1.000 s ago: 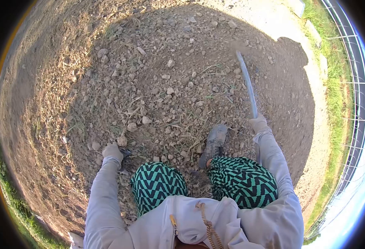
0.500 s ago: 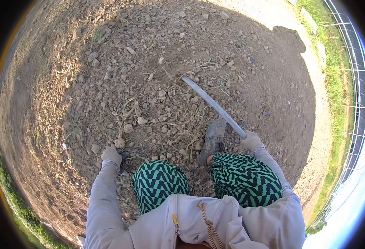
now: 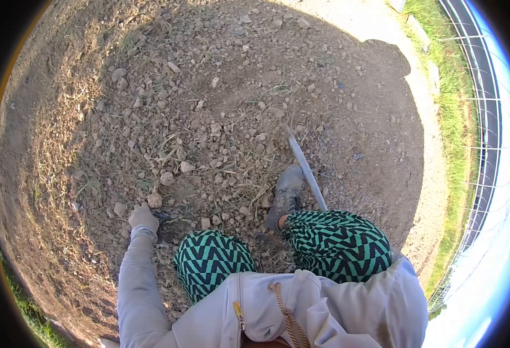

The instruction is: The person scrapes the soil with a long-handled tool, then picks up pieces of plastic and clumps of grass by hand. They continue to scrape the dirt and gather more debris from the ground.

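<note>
Gloved and low on the left, my left hand is closed at the soil, right beside a round clod. A dark object lies against its right side; whether the fingers hold anything is hidden. The grey metal bar slants from the loose soil down past my right shoe, and its lower end goes out of sight behind my right knee. My right hand does not show, as the knee and sleeve cover that area.
Stony soil with clods and dry stalks surrounds me. My left knee is low in view. At the right are green grass and a wire fence. A shadow covers much of the ground.
The bar's far tip has moved right and nearer to me. My right hand has dropped out of view behind the knee. My left hand stays by the same clod.
</note>
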The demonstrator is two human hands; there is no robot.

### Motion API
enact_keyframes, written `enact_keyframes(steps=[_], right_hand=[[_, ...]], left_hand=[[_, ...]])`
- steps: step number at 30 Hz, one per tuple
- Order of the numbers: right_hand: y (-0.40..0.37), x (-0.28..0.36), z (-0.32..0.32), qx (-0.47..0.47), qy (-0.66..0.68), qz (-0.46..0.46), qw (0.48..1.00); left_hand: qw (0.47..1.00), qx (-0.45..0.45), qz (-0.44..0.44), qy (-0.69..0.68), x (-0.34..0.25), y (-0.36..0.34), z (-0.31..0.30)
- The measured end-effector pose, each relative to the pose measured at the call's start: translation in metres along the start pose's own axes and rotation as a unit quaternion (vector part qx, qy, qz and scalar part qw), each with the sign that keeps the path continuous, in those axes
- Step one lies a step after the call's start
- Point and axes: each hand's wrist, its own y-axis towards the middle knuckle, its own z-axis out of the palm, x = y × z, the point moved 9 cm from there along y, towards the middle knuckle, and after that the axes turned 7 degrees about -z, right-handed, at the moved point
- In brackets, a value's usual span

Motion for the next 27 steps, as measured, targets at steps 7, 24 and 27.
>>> enact_keyframes(steps=[7,24,27], right_hand=[[-0.012,-0.003,-0.018,0.009,-0.092,0.055,0.994],[0.070,0.228,-0.099,-0.171,0.070,-0.177,0.967],[0.064,0.217,-0.071,-0.067,-0.033,-0.166,0.983]], left_hand=[[1.000,0.006,-0.006,0.002,-0.001,0.001,0.001],[1.000,0.022,-0.011,-0.002,0.001,0.005,0.007],[1.000,0.027,-0.012,-0.005,0.002,0.002,0.000]])
